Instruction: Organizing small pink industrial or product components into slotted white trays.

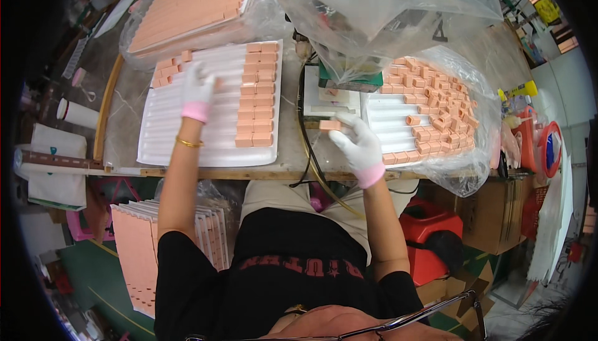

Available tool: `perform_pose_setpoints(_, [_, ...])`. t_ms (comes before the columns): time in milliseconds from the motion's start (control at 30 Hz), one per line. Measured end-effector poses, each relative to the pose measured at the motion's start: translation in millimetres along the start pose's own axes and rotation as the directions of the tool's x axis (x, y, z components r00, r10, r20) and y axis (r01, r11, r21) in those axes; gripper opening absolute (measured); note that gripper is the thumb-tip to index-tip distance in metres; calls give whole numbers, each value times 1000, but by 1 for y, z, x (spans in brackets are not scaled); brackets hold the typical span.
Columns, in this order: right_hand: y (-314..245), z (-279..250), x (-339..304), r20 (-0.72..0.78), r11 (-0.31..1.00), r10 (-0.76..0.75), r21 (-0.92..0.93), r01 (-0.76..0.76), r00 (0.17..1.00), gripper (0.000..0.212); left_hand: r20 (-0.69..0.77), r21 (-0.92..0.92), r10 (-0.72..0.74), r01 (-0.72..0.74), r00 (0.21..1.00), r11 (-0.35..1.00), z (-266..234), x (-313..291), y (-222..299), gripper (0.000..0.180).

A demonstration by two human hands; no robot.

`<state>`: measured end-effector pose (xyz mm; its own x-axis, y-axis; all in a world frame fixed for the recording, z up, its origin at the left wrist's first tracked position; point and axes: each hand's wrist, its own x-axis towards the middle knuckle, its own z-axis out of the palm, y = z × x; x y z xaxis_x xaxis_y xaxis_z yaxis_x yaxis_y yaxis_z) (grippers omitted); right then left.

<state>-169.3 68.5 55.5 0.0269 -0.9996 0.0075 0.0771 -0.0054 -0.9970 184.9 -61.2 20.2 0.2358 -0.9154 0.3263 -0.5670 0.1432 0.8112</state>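
My right hand (360,146), in a white glove with a pink cuff, pinches a small peach-coloured block (329,125) between thumb and fingers. It is in front of a green box, between two white ribbed trays. Over the left tray (168,123) is my left hand (198,87), gloved the same way and smeared by motion. A blurred peach patch shows beside its fingers; whether it holds a block I cannot tell. Neat rows of blocks (255,101) fill that tray's right side, and a few loose blocks (167,70) lie at its upper left.
The right tray (386,117) carries many jumbled blocks (445,104) on a plastic bag. Behind stand a filled, bagged tray (193,8), a green box (349,78) and hanging clear plastic (386,11). A dark cable (300,104) crosses the table. Stacked trays (134,247) stand below left.
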Motion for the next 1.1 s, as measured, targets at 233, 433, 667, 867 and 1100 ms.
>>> perform_pose_setpoints(233, [15, 16, 8, -25, 990, -103, 97, 105, 994, 38, 751, -635, -13, 728, 660, 257, 78, -88, 110, 46])
perform_pose_setpoints(433, [-2, -3, 11, 52, 764, -511, -431, 481, 858, 37, 829, -558, 68, 829, 555, 32, 108, -112, 116, 39])
perform_pose_setpoints(667, [8, -13, 21, 62, 837, -407, -376, 399, 911, 36, 764, -567, 353, 823, 540, -32, 126, -117, 140, 45])
perform_pose_setpoints(867, [4, -31, 66, -111, 501, -430, -855, 134, 896, 27, 682, -529, -88, 573, 726, 626, 103, -103, 135, 44])
perform_pose_setpoints(1100, [7, -26, 87, -68, 605, -368, -775, 183, 927, 30, 189, 100, 351, -373, 917, 922, 39, 7, -18, 43])
